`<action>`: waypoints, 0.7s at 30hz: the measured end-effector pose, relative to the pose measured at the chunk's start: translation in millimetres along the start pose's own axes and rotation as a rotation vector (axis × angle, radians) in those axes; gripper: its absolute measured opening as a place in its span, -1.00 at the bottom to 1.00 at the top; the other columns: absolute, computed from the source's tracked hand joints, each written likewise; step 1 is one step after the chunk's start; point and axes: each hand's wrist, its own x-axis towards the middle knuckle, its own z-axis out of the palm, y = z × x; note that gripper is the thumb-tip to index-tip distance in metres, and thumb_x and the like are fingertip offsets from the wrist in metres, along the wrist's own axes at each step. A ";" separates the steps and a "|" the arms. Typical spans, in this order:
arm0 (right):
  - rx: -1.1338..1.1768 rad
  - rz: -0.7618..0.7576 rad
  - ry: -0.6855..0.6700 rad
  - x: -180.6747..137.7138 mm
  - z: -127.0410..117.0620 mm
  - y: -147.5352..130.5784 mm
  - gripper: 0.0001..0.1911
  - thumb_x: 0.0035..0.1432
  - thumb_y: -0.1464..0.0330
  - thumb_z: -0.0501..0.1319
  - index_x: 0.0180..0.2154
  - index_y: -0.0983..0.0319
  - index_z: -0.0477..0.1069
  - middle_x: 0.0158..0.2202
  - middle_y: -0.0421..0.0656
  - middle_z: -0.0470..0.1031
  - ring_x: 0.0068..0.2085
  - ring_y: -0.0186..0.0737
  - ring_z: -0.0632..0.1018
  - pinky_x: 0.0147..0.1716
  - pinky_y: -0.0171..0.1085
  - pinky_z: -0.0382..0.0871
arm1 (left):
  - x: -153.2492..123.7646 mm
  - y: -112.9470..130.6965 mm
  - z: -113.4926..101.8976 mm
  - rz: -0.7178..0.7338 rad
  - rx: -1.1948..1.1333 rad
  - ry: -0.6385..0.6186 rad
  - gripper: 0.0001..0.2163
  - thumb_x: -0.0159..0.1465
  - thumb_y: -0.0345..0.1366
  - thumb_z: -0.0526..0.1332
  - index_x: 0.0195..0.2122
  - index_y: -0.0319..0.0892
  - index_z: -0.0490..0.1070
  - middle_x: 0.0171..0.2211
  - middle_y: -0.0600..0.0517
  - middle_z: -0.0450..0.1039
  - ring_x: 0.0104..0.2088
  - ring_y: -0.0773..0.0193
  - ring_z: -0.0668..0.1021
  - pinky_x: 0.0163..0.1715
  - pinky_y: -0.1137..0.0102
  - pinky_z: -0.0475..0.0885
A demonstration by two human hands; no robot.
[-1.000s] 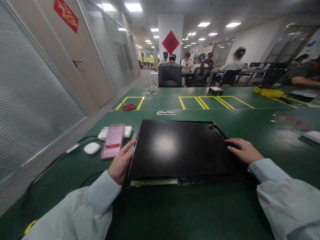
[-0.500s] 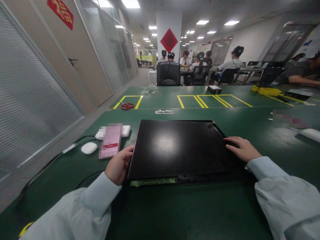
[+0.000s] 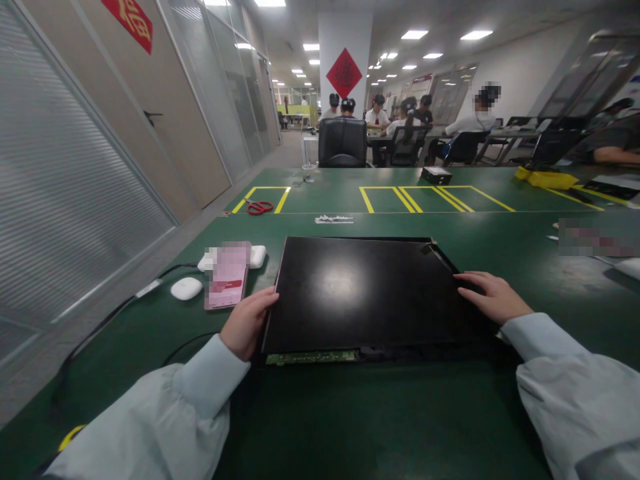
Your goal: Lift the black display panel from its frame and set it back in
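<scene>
A black LCD screen panel with a glossy face lies low over the table in front of me, bright with a reflected light. Along its near edge runs a thin green circuit board. Part of a dark frame shows under its far and right edges. My left hand grips the panel's left edge, thumb on top and fingers hidden beneath. At the right edge, my right hand is closed on the panel's side with its fingertips on the border. Whether it holds the panel, the frame or both is hard to see.
On the green table a pink-screened phone, a white mouse and a cable lie left. Red-handled scissors, white scraps, a black box and a yellow object lie farther back. Several people sit beyond.
My left thumb has come up over the panel's left edge. The panel's left side looks slightly shifted, and the whole view has moved a little. Both hands stay on the sides.
</scene>
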 end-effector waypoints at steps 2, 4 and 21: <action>-0.003 -0.003 0.001 0.2 0.5 0.8 -0.53 0.17 0.06 0.20 -0.02 0.11 0.67 0.07 0.06 0.64 0.17 0.27 0.59 0.24 0.22 0.41 | 0.4 -0.8 -0.2 0.009 0.010 -0.044 -0.71 -0.10 -0.34 0.51 -0.31 -0.24 0.67 -0.22 -0.13 0.75 0.04 -0.21 0.70 -0.10 0.16 0.66; -0.009 -0.008 0.008 0.3 1.1 1.3 -0.55 0.17 0.07 0.19 -0.03 0.10 0.66 0.06 0.04 0.65 0.16 0.26 0.59 0.23 0.23 0.41 | 0.1 -1.4 0.4 0.020 0.014 -0.063 -0.69 -0.17 -0.34 0.55 -0.34 -0.23 0.68 -0.25 -0.13 0.75 0.05 -0.25 0.69 -0.07 0.14 0.66; 0.091 0.024 0.025 1.0 -0.7 -2.6 -0.57 0.09 0.05 0.22 -0.08 0.08 0.63 0.00 0.02 0.67 0.12 0.27 0.61 0.21 0.29 0.39 | -0.5 -1.4 -8.1 0.290 0.200 -0.080 -0.54 -0.12 0.04 0.64 -0.25 -0.10 0.78 0.56 -0.08 0.08 0.53 -0.36 0.08 0.43 0.00 0.23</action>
